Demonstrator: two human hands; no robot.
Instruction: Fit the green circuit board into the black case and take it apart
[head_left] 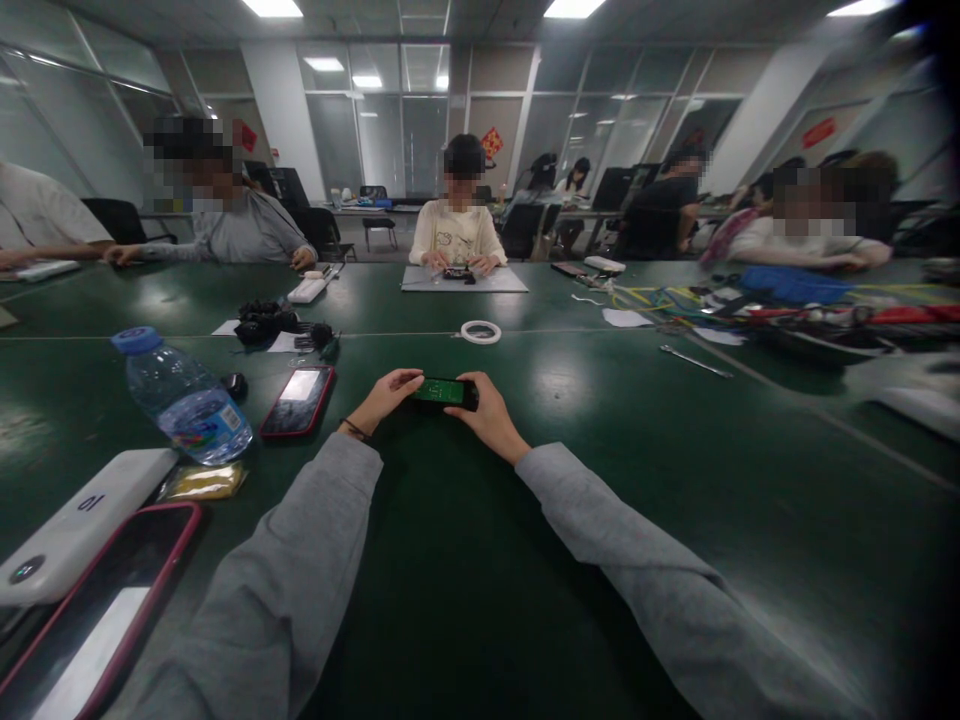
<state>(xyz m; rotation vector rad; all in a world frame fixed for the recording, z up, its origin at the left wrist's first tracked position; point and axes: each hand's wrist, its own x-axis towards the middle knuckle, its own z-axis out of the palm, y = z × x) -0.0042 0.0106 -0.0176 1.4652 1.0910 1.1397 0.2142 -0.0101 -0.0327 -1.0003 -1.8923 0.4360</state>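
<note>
Step in hand, seemingly: steadying device (442,391), green side showing, at mid-bench (435,560); resting or lifted, cannot tell. Left hand (386,397) clamped on its left end, right hand (486,406) on right. Next move likely calls for firm two-ended grip.

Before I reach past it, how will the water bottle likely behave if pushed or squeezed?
The bottle probably carries its weight low, since water fills only its lower part. Looking thin and clear, it may dent. Tall, it could tip if pushed near the blue cap.
</note>
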